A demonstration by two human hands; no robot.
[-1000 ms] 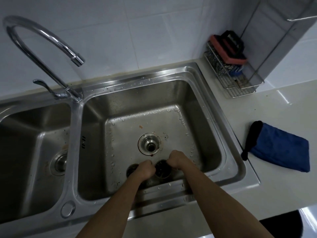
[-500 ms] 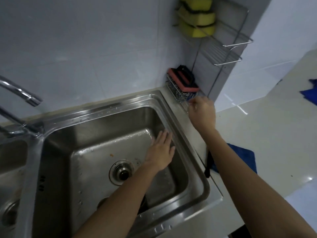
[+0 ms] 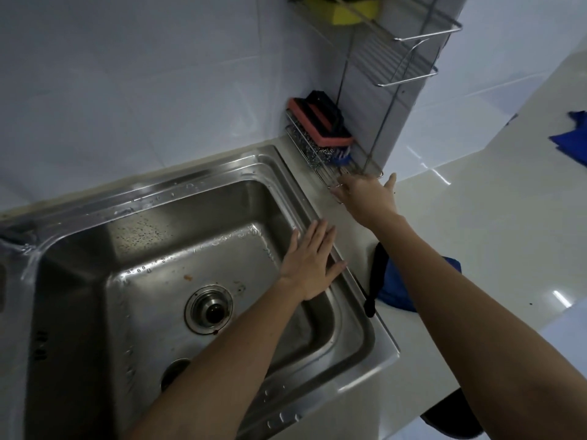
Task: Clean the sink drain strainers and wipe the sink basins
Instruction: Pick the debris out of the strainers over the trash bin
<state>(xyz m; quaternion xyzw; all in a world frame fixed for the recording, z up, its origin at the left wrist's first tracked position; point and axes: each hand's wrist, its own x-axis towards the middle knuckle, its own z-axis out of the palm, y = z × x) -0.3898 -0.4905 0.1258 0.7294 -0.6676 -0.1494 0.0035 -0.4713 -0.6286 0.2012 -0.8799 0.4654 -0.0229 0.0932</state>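
Loose strainer: dark round metal drain strainer (image 3: 174, 371), on the basin floor by the front wall, half hidden under the left forearm.
Drain: open steel-ringed drain hole (image 3: 209, 310), mid-floor of the stainless steel sink basin (image 3: 152, 223).
Left hand (image 3: 313, 265): flat, fingers straight, holding nothing, over the basin's right wall.
Cloth: blue mitt with black cuff (image 3: 392, 289), on the white counter (image 3: 476, 233) beside the rim.
Right hand (image 3: 365, 194): fingers spread, thumb apart, nothing gripped, at the front edge of the wire rack (image 3: 352, 169).
Rack contents: orange-and-black handled scrub pad (image 3: 320, 125), steel wool (image 3: 313, 150), blue-bristled brush (image 3: 344, 158).
Step in hand: probably choosing a scrubbing tool; best lifted by its handle, rack kept steady, then carried to the strainer.
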